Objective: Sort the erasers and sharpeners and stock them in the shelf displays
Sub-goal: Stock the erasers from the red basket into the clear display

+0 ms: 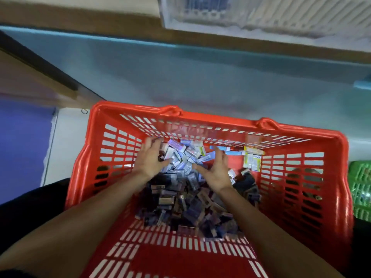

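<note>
A red slotted plastic basket [301, 177] stands in front of me. Inside lies a heap of several small wrapped erasers and sharpeners [184, 201], mostly blue, white and dark packs. A few yellow packs [252, 159] lie apart at the far right of the basket floor. My left hand [151, 157] is down in the basket at the far left of the heap, fingers spread and curled over the packs. My right hand [217, 169] reaches in beside it, fingers apart, palm turned toward the left hand. Neither hand visibly holds a pack.
A pale blue counter or cabinet face [200, 77] rises behind the basket, with a brown edge above it. A clear plastic display box [261, 15] sits at the top. A green slotted basket [361, 189] stands at the right. The picture is blurred.
</note>
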Demonstrator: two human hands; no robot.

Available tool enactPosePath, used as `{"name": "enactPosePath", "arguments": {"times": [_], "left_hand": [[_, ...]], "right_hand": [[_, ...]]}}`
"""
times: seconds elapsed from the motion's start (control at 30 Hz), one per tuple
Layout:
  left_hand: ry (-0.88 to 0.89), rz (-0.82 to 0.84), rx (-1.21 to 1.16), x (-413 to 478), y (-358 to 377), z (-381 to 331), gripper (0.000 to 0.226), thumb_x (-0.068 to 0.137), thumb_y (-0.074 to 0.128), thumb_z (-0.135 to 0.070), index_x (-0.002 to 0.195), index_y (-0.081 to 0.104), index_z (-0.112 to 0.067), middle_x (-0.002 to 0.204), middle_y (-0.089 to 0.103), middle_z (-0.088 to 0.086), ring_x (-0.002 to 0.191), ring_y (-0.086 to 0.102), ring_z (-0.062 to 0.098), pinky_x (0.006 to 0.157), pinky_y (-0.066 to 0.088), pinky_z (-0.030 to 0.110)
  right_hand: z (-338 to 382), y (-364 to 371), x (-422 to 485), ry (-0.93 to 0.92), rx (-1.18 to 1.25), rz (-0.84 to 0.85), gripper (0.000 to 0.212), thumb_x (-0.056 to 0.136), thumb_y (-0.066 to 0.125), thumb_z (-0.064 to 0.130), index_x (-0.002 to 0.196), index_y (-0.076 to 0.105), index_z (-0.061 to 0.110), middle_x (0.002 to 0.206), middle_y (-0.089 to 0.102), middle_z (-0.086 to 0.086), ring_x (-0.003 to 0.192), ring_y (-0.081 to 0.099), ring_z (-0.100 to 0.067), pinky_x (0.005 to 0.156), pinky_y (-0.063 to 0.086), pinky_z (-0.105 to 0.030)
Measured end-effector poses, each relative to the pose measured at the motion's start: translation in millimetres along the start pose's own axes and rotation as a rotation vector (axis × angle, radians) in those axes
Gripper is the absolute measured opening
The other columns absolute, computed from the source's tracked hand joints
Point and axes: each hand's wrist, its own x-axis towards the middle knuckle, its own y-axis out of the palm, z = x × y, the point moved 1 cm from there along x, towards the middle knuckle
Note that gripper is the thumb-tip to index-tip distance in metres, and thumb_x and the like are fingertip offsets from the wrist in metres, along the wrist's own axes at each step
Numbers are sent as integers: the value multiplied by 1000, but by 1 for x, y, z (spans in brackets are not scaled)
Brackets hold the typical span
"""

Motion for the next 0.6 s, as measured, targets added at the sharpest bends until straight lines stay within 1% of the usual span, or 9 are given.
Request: {"name": "enactPosePath", "arguments": {"times": [0.03, 0.1, 0.17, 0.23, 0.33, 0.37, 0.43, 0.5, 0.6], "left_hand": [[0, -2, 57, 2, 0, -1, 77, 75, 75, -40, 137, 41, -11, 132, 35, 13, 124, 37, 30, 106, 32, 35], [-3, 8, 112, 3, 3, -5, 78, 72, 76, -46, 134, 44, -11, 126, 36, 15, 120, 37, 31, 103, 33, 36], [-13, 39, 99, 1, 8, -11, 69, 71, 76, -46, 124, 48, -12, 119, 38, 14, 114, 42, 31, 98, 38, 37], [-21, 69, 86, -1, 10, -16, 56, 76, 73, -45, 117, 49, -15, 115, 37, 10, 106, 48, 29, 90, 44, 38], [-18, 89, 97, -4, 9, -17, 42, 83, 65, -43, 114, 48, -20, 111, 34, 5, 89, 47, 20, 78, 41, 31], [-13, 82, 71, -5, 9, -15, 38, 86, 64, -41, 113, 49, -19, 109, 33, 3, 86, 46, 18, 75, 39, 29], [-1, 61, -3, -7, 8, -10, 29, 89, 62, -33, 112, 53, -17, 108, 34, 1, 87, 53, 22, 74, 40, 28], [24, 60, -25, -8, 8, -7, 28, 91, 61, -28, 115, 56, -16, 111, 38, 4, 92, 56, 24, 76, 41, 28], [3, 70, -56, -8, 8, -7, 26, 89, 63, -27, 112, 57, -16, 112, 39, 2, 86, 54, 21, 71, 36, 24]], "right_hand": [[4, 5, 3, 10, 16, -4, 85, 75, 77, 35, 141, 28, 13, 139, 25, -13, 128, 33, -25, 102, 35, -34], [9, 13, 10, 47, 1, -31, 90, 72, 78, 40, 140, 26, 13, 139, 22, -13, 127, 36, -28, 101, 39, -36], [9, 17, 14, 72, -81, -54, 93, 69, 79, 44, 138, 27, 11, 134, 26, -14, 120, 43, -33, 97, 43, -40], [9, 16, 15, 84, -141, -54, 89, 68, 80, 46, 132, 30, 11, 127, 28, -14, 112, 48, -35, 93, 46, -40], [7, 8, 14, 54, -220, -19, 79, 69, 76, 51, 124, 35, 11, 123, 29, -13, 104, 52, -35, 87, 48, -38], [4, 5, 13, 31, -248, 5, 75, 70, 75, 52, 121, 38, 12, 121, 29, -12, 102, 53, -35, 86, 48, -37], [-5, 2, 10, -18, -284, 49, 66, 72, 74, 52, 115, 44, 12, 116, 29, -9, 100, 54, -34, 84, 46, -34], [-10, 6, 4, -51, -257, 53, 60, 74, 73, 50, 115, 49, 13, 121, 28, -9, 106, 53, -32, 87, 45, -31], [-6, 20, -5, -22, -132, 20, 63, 74, 74, 49, 123, 49, 19, 132, 23, -11, 108, 52, -31, 92, 46, -32]]}}
